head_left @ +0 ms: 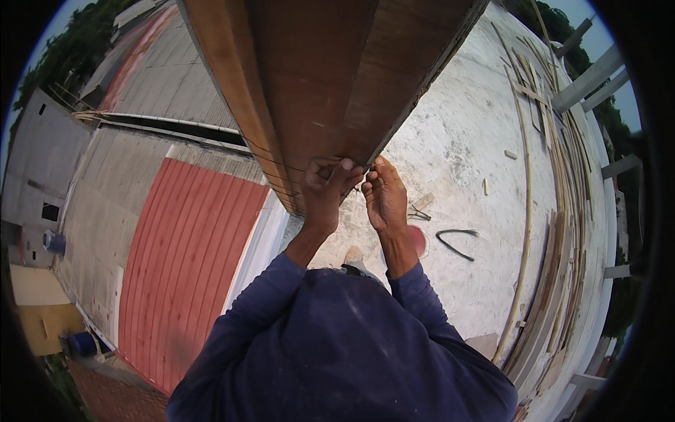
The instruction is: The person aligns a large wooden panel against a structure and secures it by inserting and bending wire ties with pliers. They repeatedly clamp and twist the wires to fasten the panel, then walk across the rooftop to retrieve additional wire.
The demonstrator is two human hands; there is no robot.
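The tall brown wooden box column (pixel 309 77) stands at the edge of the pale grey concrete slab (pixel 457 141), thin dark wire (pixel 292 167) running round its lower part. The left hand (pixel 326 186) is at the column's right edge, thumb and fingertips pressed together; the right hand (pixel 384 191), just beside it, has thumb and forefinger closed together. Whether either pinches the wire, I cannot tell. Near the right forearm, a bent bundle of dark strands (pixel 453 249) lies on the slab.
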